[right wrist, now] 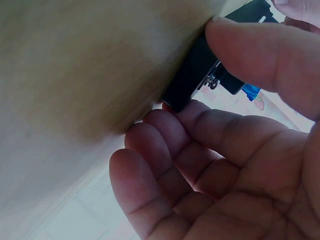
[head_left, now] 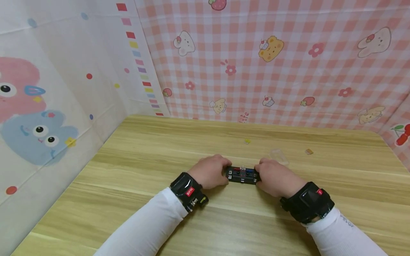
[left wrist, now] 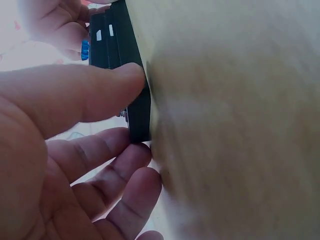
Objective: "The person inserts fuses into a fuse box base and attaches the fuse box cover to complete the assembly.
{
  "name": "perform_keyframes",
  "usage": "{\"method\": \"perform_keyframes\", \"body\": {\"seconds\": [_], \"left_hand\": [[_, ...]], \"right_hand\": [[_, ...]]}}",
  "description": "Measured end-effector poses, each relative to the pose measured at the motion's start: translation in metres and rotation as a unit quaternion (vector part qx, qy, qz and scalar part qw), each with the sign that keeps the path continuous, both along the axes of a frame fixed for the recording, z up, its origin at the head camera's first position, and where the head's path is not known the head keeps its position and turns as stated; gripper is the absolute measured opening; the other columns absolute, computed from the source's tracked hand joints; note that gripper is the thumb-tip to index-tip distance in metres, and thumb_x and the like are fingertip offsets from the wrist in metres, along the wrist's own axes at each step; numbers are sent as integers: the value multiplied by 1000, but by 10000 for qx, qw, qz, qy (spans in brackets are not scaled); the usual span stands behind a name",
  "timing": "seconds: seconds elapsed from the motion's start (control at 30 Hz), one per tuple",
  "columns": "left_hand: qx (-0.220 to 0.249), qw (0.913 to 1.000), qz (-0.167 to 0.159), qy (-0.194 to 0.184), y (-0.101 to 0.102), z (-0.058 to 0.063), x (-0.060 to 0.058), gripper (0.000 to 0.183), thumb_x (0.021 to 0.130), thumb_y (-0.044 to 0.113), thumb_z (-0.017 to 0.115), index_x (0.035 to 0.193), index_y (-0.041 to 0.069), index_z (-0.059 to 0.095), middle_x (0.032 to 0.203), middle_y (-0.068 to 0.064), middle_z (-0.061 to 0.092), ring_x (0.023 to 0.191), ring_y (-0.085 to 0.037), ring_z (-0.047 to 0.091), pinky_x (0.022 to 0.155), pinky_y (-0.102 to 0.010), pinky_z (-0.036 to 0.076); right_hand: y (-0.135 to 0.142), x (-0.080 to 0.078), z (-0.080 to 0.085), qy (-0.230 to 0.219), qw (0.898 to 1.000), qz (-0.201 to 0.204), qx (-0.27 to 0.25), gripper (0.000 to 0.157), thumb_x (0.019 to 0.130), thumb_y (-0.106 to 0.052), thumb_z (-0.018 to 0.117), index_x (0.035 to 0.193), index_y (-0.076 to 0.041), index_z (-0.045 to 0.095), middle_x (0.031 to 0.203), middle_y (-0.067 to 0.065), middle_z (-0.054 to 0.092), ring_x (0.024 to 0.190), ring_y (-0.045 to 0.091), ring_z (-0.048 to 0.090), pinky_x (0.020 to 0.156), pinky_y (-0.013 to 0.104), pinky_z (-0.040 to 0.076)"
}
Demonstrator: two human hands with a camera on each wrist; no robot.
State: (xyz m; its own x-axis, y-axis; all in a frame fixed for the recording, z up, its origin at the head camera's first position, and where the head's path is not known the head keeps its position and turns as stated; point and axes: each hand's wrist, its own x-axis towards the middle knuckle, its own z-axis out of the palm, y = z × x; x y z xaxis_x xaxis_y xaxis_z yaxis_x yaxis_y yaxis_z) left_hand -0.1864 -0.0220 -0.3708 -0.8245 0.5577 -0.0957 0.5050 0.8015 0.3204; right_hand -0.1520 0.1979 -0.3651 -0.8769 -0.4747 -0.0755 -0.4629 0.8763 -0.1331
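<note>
A small black rectangular block (head_left: 242, 179) with metal terminals and red and blue parts on top lies on the wooden table in the head view. My left hand (head_left: 209, 172) pinches its left end. At the opposite end, my right hand (head_left: 277, 177) grips it between thumb and fingers. The left wrist view shows the thumb (left wrist: 131, 77) along the near side of the black block (left wrist: 139, 117), fingertips at its end. From the right wrist, the thumb (right wrist: 225, 37) lies against the block (right wrist: 187, 80), with a blue knob (right wrist: 251, 92) showing beyond.
Behind my right hand lies a clear plastic box (head_left: 279, 156). A small yellow piece (head_left: 247, 141) and a small orange-brown piece (head_left: 309, 152) are farther back on the table (head_left: 134, 156). A pink checked cloth (head_left: 205, 64) hangs along the back edge.
</note>
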Motion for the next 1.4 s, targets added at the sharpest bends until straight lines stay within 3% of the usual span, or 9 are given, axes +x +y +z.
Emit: {"method": "perform_keyframes", "body": {"seconds": [0.27, 0.6, 0.87, 1.2, 1.4], "left_hand": [[-386, 9987, -34, 322, 2, -3, 0, 53, 76, 38, 75, 123, 19, 61, 112, 3, 59, 91, -11, 51, 85, -36, 41], [-612, 9956, -96, 701, 4, -1, 1, 49, 75, 41, 76, 118, 23, 65, 113, 4, 59, 93, -12, 50, 79, -36, 39], [-871, 9928, -181, 798, 4, -2, 1, 50, 76, 44, 74, 120, 24, 64, 119, 2, 58, 91, -14, 53, 77, -36, 41], [-845, 9927, -175, 840, 5, 0, 1, 50, 76, 46, 74, 120, 27, 64, 118, 5, 59, 95, -13, 52, 77, -36, 40], [-908, 9926, -146, 798, 4, 1, 2, 47, 77, 45, 73, 119, 27, 64, 116, 5, 59, 94, -12, 52, 79, -38, 41]], "right_hand": [[-1, -1, 0, -17, 10000, -10, -12, 25, 76, -17, 74, 94, -3, 65, 82, 2, 51, 69, 15, 45, 62, 30, 43], [-2, 0, 3, -29, 10000, -47, -12, 25, 76, -16, 73, 96, -3, 65, 84, 2, 52, 70, 15, 45, 62, 31, 43], [-2, 0, 3, -82, 10000, -46, 16, 27, 77, -16, 73, 98, -2, 65, 86, 3, 52, 71, 15, 46, 62, 31, 44], [-2, 0, 3, -54, 10000, -77, 7, 26, 76, -15, 73, 97, -3, 65, 84, 2, 51, 71, 16, 45, 62, 32, 43], [-5, -2, 5, -281, 9995, -99, 71, 27, 77, -16, 73, 99, -3, 66, 85, 3, 53, 69, 16, 45, 60, 31, 43]]}}
